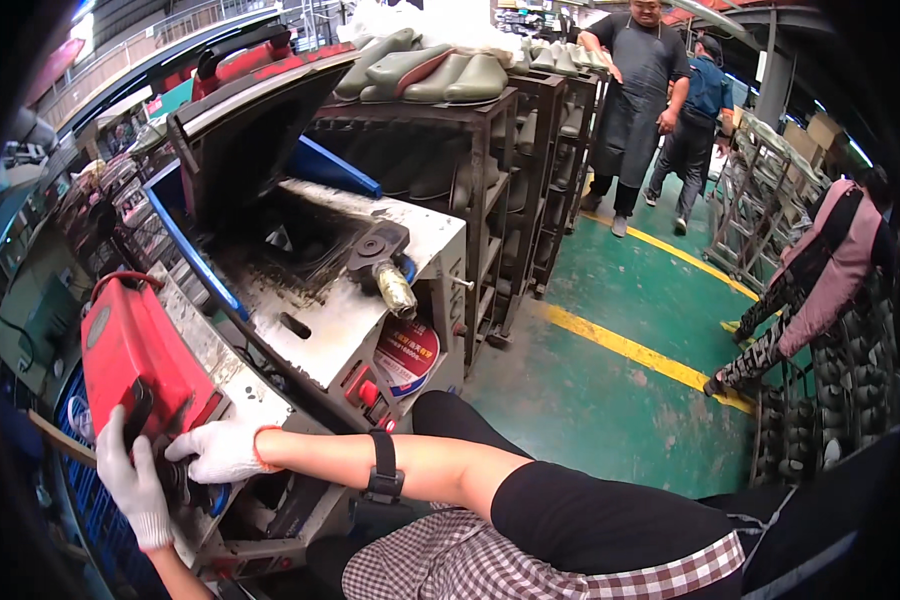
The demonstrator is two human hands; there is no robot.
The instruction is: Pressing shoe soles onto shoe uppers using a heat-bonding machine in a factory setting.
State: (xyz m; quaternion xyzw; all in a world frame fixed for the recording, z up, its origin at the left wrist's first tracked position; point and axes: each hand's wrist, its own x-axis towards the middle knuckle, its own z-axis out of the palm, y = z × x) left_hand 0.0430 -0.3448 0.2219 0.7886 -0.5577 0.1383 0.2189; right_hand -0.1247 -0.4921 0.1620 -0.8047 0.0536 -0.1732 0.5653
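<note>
My left hand [133,490], in a white knitted glove, is at the front of a red machine housing [142,345]. Its fingers and thumb close round a dark, smooth, curved piece [140,408], whose kind I cannot make out. My right hand [220,453], gloved in white with an orange cuff edge, reaches in from the right beside it. The right fingers are bent toward the left hand, and what lies under their tips is hidden. A black band with a small box [384,484] circles my right forearm.
A white machine with a raised dark lid [260,130] stands ahead, with a red knob [368,392] on its front. Racks [490,200] hold green-grey shoe forms [415,75]. Yellow lines [625,345] cross the green floor. Several people stand or walk at the right, including one in a dark apron [635,100].
</note>
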